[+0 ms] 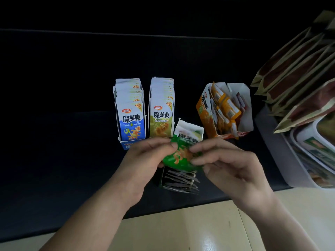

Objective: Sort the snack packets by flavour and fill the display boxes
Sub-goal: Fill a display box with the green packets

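On the black table [54,142], far boxes of blue packets [130,122] and olive packets [161,122] read 魔芋爽 and 20%; an orange box [205,115] stands right. Nearer, left hand [145,160] and right hand [230,165] pinch one green packet [181,156] above the near box [179,182].

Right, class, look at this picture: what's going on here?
A person is sorting snack packets. The left hand and right hand both pinch a green packet just above a green box that already holds packets. Behind it, blue packets and yellow packets stand in neat rows. The orange box holds a loose jumble.
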Demonstrator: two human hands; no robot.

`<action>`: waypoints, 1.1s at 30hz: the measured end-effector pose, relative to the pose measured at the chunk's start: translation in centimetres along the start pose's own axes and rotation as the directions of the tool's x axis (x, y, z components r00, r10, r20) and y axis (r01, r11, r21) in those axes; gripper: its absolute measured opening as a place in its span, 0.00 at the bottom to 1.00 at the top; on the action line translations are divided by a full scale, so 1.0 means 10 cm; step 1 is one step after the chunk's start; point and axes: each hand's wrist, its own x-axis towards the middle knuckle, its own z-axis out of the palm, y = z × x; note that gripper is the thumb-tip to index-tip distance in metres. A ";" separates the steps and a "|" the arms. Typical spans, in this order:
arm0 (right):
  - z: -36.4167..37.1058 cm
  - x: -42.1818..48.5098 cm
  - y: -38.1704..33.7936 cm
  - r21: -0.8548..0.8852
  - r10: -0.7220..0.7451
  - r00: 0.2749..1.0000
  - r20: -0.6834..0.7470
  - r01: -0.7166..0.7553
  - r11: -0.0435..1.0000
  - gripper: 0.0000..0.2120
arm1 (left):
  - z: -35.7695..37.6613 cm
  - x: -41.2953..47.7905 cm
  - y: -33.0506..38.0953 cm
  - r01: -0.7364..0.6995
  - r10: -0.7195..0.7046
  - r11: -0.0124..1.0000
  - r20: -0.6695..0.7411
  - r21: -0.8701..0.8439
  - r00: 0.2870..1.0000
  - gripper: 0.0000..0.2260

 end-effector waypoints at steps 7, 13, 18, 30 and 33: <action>0.09 0.26 0.02 0.188 0.331 0.867 -0.374 -0.278 0.942 0.24 | 0.06 -0.01 0.04 -0.042 0.041 0.999 -0.040 -0.027 0.998 0.11; 0.01 0.42 -0.04 0.258 0.178 0.858 -0.481 -0.055 0.965 0.05 | 0.12 0.07 0.08 -0.242 0.241 0.931 0.037 0.272 0.970 0.10; 0.03 0.36 0.14 0.082 0.116 0.894 -0.433 -0.089 0.993 0.10 | 0.04 0.03 -0.18 -0.219 0.221 0.873 0.046 0.436 0.974 0.12; 0.02 0.19 0.30 -0.338 0.314 0.949 0.009 -0.293 0.895 0.18 | -0.04 -0.11 -0.16 -0.226 0.216 0.936 0.067 0.268 0.974 0.11; -0.04 0.28 0.25 -0.306 0.373 0.925 -0.072 -0.377 0.874 0.17 | -0.01 -0.13 -0.20 -0.293 0.277 0.874 0.099 0.388 0.956 0.11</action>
